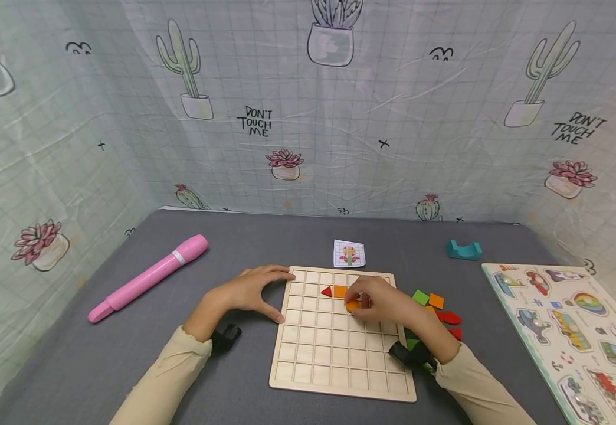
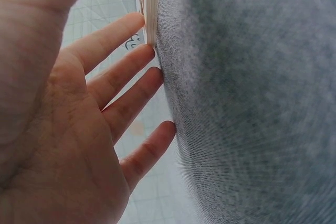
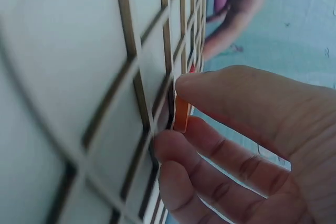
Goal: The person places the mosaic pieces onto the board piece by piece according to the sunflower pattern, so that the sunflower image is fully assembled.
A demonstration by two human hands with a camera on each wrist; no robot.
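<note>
A wooden grid board (image 1: 334,354) lies on the grey table. In its second row sit a red triangle (image 1: 327,291) and an orange square (image 1: 340,291). My right hand (image 1: 374,304) pinches an orange tile (image 1: 353,306) and holds it against a cell just below them; the right wrist view shows the orange tile (image 3: 181,115) edge-on between thumb and fingers at the board (image 3: 79,77). My left hand (image 1: 255,290) rests at the board's left edge with straight fingers (image 2: 128,72) touching the board's side (image 2: 152,3).
Loose green, orange and red tiles (image 1: 435,307) lie right of the board. A pattern card (image 1: 349,254) sits behind it. A pink marker (image 1: 148,277) lies at left, a teal block (image 1: 463,249) at back right, a vehicle puzzle board (image 1: 579,336) at far right.
</note>
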